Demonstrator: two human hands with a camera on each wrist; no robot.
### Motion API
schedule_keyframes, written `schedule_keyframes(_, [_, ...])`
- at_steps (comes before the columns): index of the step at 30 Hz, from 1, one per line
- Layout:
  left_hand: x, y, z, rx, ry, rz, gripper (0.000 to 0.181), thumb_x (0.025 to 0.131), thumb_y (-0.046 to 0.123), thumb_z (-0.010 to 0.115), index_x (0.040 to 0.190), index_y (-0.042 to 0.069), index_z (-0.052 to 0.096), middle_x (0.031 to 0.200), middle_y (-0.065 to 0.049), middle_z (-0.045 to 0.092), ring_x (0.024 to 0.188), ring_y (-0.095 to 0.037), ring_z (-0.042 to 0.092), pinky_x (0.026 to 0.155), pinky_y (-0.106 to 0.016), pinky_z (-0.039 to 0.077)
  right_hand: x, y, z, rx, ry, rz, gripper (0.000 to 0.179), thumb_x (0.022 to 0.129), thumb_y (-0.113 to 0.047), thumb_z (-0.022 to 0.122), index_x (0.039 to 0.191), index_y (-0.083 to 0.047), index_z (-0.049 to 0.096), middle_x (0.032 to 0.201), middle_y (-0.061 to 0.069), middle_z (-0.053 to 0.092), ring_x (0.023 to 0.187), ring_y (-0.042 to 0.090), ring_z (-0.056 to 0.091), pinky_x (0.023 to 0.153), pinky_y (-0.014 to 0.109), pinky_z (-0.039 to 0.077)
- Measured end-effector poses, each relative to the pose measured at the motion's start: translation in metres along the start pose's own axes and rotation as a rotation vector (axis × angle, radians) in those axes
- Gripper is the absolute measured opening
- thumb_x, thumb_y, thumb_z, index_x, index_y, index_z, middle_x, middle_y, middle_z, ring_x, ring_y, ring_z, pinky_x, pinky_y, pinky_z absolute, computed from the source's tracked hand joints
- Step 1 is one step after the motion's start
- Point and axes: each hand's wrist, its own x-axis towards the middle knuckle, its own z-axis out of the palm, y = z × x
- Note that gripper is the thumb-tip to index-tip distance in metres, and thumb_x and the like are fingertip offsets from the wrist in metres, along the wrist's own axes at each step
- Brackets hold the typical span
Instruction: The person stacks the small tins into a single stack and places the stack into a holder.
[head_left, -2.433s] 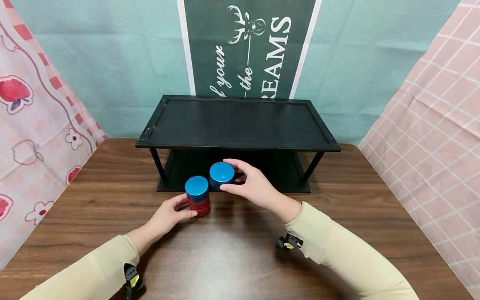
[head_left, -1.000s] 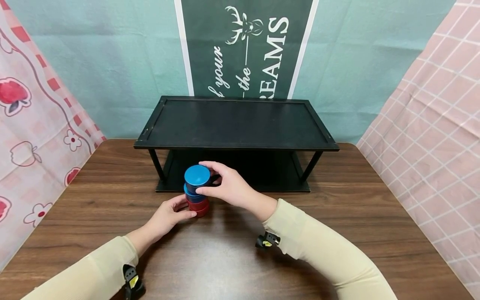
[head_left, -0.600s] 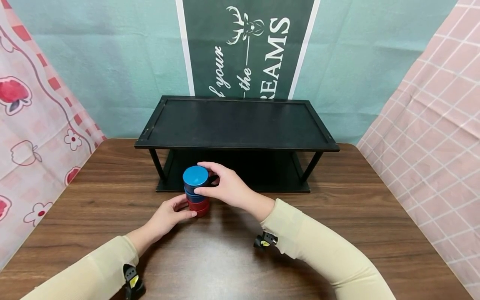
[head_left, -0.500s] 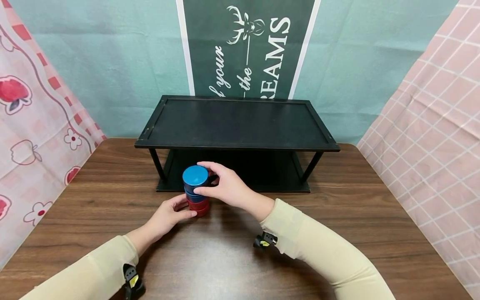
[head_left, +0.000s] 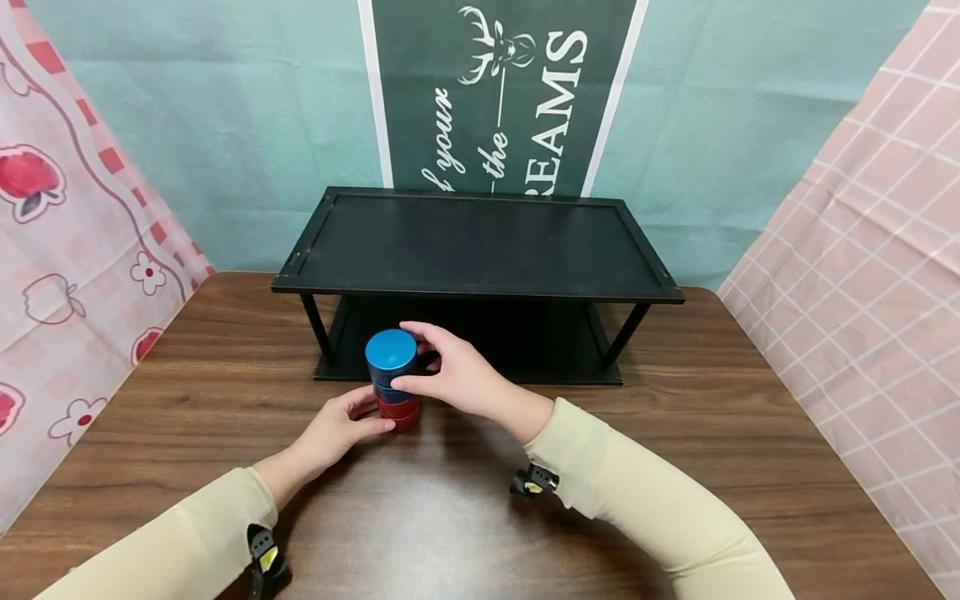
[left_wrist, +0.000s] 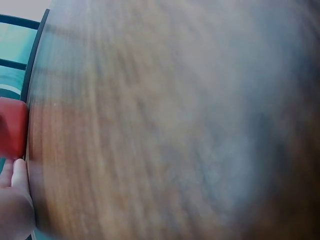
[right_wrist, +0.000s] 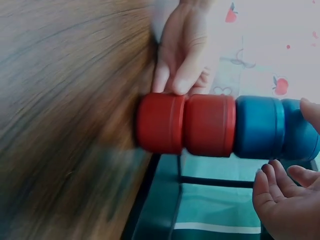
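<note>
Leftward since the earliest frame, our right grip [head_left: 459,372] has carried the upper round blue canister [head_left: 391,352] onto the other three, left of the frame's centre. It pinches that canister by its side; our left grip [head_left: 333,429] holds the lowest round red canister [right_wrist: 160,123] on the brown wood-grained counter [head_left: 450,517]. Between them stand the lower blue canister [right_wrist: 256,127] and the upper red canister [right_wrist: 209,125]. We judge all four light, stiff and somewhat slippery, best held round the wall. Their sides look smooth and satiny; metal or plastic, we cannot tell.
</note>
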Motion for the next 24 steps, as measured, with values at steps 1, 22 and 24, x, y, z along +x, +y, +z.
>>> schedule_keyframes(1, [0.0, 0.0, 0.0, -0.004, 0.0, 0.002, 0.056, 0.084, 0.015, 0.07, 0.133, 0.0, 0.047, 0.128, -0.018, 0.054, 0.12, -0.032, 0.048, 0.096, -0.034, 0.043, -0.001, 0.002, 0.0, -0.006, -0.007, 0.003, 0.068, 0.081, -0.024, 0.074, 0.138, -0.009, 0.041, 0.126, 0.006, 0.053, 0.106, 0.017, 0.053, 0.087, 0.036, 0.049])
schedule_keyframes(22, [-0.002, 0.002, 0.001, 0.035, 0.013, 0.004, 0.055, 0.084, 0.015, 0.07, 0.132, -0.002, 0.048, 0.128, -0.019, 0.054, 0.118, -0.033, 0.049, 0.094, -0.034, 0.045, -0.003, 0.043, 0.033, -0.132, -0.188, 0.078, 0.056, 0.079, -0.019, 0.076, 0.125, 0.0, 0.05, 0.113, 0.01, 0.06, 0.102, 0.019, 0.058, 0.088, 0.028, 0.047])
schedule_keyframes(24, [-0.001, 0.002, 0.001, 0.029, 0.011, 0.003, 0.056, 0.084, 0.016, 0.07, 0.132, -0.002, 0.048, 0.128, -0.019, 0.054, 0.118, -0.033, 0.049, 0.095, -0.034, 0.045, -0.003, 0.044, 0.034, -0.151, -0.179, 0.089, 0.052, 0.079, -0.019, 0.076, 0.122, -0.001, 0.052, 0.11, 0.009, 0.06, 0.1, 0.018, 0.059, 0.087, 0.027, 0.048])
